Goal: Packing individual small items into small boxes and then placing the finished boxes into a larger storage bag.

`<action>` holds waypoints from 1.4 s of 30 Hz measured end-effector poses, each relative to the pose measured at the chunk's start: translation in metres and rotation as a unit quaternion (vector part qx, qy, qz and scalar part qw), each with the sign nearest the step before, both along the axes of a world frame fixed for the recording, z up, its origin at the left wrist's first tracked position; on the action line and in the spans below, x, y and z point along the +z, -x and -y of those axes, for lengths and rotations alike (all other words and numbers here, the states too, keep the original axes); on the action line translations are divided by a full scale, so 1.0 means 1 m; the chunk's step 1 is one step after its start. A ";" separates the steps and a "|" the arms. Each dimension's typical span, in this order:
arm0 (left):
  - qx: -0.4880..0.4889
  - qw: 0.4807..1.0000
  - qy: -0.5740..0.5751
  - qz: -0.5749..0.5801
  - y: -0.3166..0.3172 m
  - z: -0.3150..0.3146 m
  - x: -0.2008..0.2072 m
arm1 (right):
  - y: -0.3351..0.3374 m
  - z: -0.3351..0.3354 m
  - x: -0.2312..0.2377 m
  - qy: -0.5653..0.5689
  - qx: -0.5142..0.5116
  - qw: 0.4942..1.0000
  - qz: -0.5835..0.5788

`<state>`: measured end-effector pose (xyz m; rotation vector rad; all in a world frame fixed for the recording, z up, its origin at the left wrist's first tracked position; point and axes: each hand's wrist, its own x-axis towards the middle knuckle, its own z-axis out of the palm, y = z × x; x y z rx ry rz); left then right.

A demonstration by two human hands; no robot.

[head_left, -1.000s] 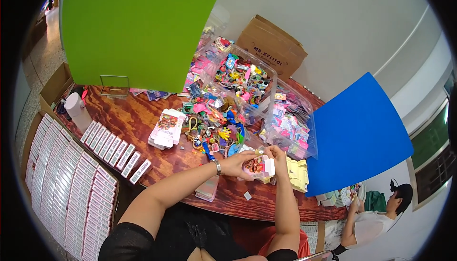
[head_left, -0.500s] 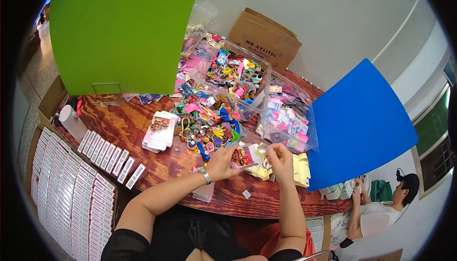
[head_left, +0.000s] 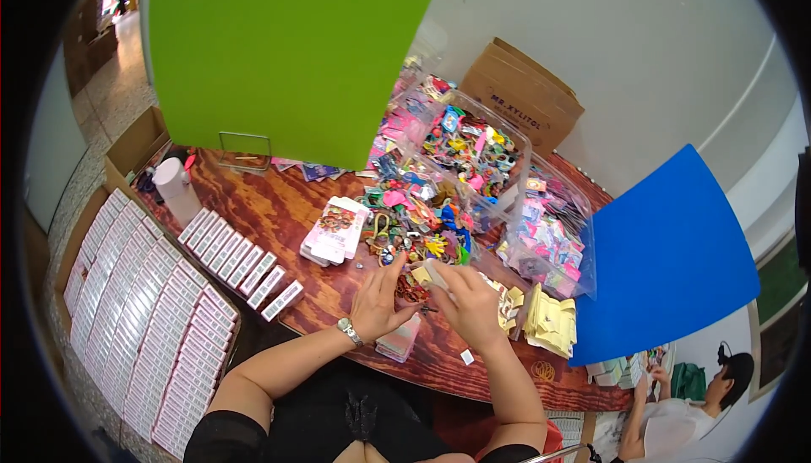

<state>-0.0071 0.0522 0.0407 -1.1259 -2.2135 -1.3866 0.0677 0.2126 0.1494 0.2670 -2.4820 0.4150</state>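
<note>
Left hand (head_left: 376,304) low over the table (head_left: 274,209), thumb and fingers parted around a small printed box (head_left: 412,289), gripping it. Right hand (head_left: 467,304) meets it from the other side, fingers bent in at the box's pale upper end; cannot tell whether its fingertips pinch the flap or something else, as the hand itself covers them. A yellow piece (head_left: 420,275) shows at the top of the box, between the hands. Silver watch (head_left: 349,332) on the left wrist.

Beyond the hands: a heap of small colourful toys (head_left: 422,214), loose on the wood. Left of the heap, a stack of flat printed boxes (head_left: 336,231). Behind, a clear bin (head_left: 529,159) full of more toys; to its right, a second clear bin (head_left: 591,260) of pink and blue packets.

Right of the right hand, folded yellow papers (head_left: 551,319). Nearer the table's front edge, a small white square (head_left: 467,357) and some rubber bands (head_left: 543,370). A short pile of cards (head_left: 397,340) lies just below the left hand.

Far left: row of upright boxes (head_left: 239,258) beside a carton (head_left: 82,228) packed with similar ones.
</note>
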 end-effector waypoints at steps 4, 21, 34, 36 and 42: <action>0.009 0.999 -0.047 0.017 0.005 0.018 0.001 | -0.003 0.007 -0.039 0.060 0.020 0.994 -0.086; 0.002 0.993 -0.105 -0.050 0.004 0.048 -0.016 | -0.003 0.039 -0.060 0.163 0.087 0.983 0.024; -0.062 0.994 -0.076 -0.043 0.011 0.057 -0.010 | -0.005 0.044 -0.055 0.168 0.129 0.974 0.084; -0.052 0.995 -0.077 -0.040 0.008 0.057 -0.008 | -0.005 0.055 -0.051 0.265 0.082 0.960 0.034; 0.011 0.998 -0.049 -0.043 0.001 0.058 -0.011 | 0.004 0.051 -0.062 0.229 0.039 0.972 0.026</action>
